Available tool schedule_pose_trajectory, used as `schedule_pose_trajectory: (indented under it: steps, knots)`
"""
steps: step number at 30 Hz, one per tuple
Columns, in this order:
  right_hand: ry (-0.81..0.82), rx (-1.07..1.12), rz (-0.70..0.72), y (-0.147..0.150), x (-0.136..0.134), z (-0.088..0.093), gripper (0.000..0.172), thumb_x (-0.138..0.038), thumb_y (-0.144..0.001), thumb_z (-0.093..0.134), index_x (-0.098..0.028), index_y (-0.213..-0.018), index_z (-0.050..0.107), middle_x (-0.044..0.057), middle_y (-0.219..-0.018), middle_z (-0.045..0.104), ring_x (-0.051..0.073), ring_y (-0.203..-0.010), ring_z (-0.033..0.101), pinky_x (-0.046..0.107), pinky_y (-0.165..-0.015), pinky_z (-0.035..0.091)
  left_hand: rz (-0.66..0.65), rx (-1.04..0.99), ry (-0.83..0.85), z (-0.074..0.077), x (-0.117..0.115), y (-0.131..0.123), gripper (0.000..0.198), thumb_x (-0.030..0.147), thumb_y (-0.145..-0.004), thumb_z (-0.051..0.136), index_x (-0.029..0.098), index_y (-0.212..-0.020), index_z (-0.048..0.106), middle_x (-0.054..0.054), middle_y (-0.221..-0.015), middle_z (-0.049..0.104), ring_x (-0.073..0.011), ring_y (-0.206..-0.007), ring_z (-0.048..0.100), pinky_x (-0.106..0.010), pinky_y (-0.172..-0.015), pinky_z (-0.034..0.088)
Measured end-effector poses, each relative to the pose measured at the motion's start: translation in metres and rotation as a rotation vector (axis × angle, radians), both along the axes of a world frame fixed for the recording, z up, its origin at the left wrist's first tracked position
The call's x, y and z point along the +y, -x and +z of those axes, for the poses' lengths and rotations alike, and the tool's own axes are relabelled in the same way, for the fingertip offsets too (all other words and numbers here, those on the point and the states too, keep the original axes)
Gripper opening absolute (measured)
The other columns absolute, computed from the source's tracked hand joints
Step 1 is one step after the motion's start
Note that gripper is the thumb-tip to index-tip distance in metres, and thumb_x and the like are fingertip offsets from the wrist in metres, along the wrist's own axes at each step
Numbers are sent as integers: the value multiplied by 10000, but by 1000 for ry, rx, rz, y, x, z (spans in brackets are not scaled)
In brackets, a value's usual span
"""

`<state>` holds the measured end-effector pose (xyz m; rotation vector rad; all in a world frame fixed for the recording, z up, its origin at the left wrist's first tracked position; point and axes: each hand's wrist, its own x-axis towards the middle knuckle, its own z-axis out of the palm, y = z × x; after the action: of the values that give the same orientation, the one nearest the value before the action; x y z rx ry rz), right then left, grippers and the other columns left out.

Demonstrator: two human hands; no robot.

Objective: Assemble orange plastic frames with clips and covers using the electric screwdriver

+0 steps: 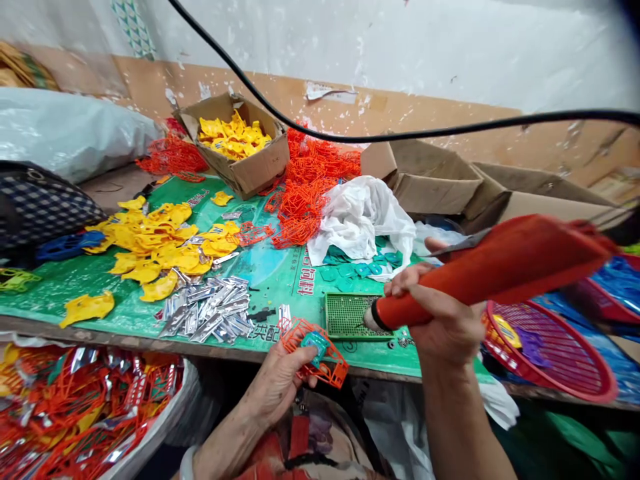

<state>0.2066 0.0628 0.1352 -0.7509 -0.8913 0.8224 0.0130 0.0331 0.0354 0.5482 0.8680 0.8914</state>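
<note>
My left hand (277,383) is closed on a small orange plastic cage (320,353) with a teal piece (316,343) seated in it, held just below the table's front edge. My right hand (440,313) grips a thick orange power tool (500,267), tip pointing left towards a green perforated pad (347,315). A black cable (350,137) arcs from the tool across the view. Shiny metal strips (210,313) lie heaped on the green mat (280,267), beside a spread of yellow plastic pieces (155,243).
A cardboard box of yellow pieces (235,143) stands at the back beside piled orange cages (310,187). A white plastic bag (360,213) covers teal parts (350,270). A red basket (555,353) sits at right. A bin of assembled orange parts (80,413) is lower left.
</note>
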Motion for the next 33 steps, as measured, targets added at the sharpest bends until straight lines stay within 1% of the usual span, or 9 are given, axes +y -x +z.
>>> schedule_pose_trajectory:
  steps: [2, 4, 7, 11, 18, 24, 33]
  knots:
    - [-4, 42, 99, 8, -10, 9, 446, -120, -668, 684, -251, -1086, 607, -42, -639, 619, 151, -577, 564, 339, -614, 489, -9, -6, 6, 1, 0, -1, 326, 251, -713, 773, 144, -1002, 666, -11, -772, 664, -108, -571, 610, -158, -397, 429]
    - [5, 66, 154, 16, -16, 13, 490, -126, -662, 690, -264, -1123, 597, -42, -657, 620, 147, -582, 565, 342, -620, 500, -16, -11, 10, 2, 1, -1, 347, 244, -707, 771, 147, -1021, 661, -5, -762, 666, -112, -573, 622, -155, -399, 433]
    - [11, 80, 185, 26, -19, 13, 516, -140, -658, 704, -267, -1145, 591, -47, -658, 614, 142, -579, 561, 338, -626, 499, -23, -18, -2, 1, 1, -1, 346, 236, -705, 769, 154, -1023, 658, -1, -754, 673, -107, -566, 616, -154, -399, 441]
    - [12, 87, 217, 33, -18, 8, 516, -153, -679, 706, -272, -1166, 587, -48, -667, 617, 141, -600, 566, 334, -645, 501, -18, 4, -20, -1, 2, 1, 279, 234, -711, 765, 160, -960, 664, 3, -717, 676, -105, -551, 608, -151, -394, 440]
    - [14, 83, 253, 33, -16, 3, 517, -165, -695, 727, -289, -1176, 586, -51, -688, 619, 143, -617, 579, 327, -635, 512, -8, 42, -30, -2, 2, 0, 284, 245, -708, 765, 153, -958, 665, 8, -705, 651, -96, -537, 568, -155, -391, 436]
    - [25, 81, 245, 31, -15, -1, 508, -197, -703, 741, -298, -1177, 586, -49, -691, 619, 152, -623, 580, 337, -640, 509, -19, 58, -32, -3, 2, 0, 292, 240, -723, 750, 153, -990, 671, -2, -730, 656, -95, -551, 560, -153, -402, 433]
    - [37, 105, 237, 29, -17, 6, 499, -238, -672, 770, -289, -1138, 600, -52, -661, 602, 147, -584, 557, 338, -630, 498, -12, 44, -49, -3, 3, -2, 284, 254, -683, 788, 162, -940, 708, -3, -735, 658, -104, -581, 547, -170, -438, 456]
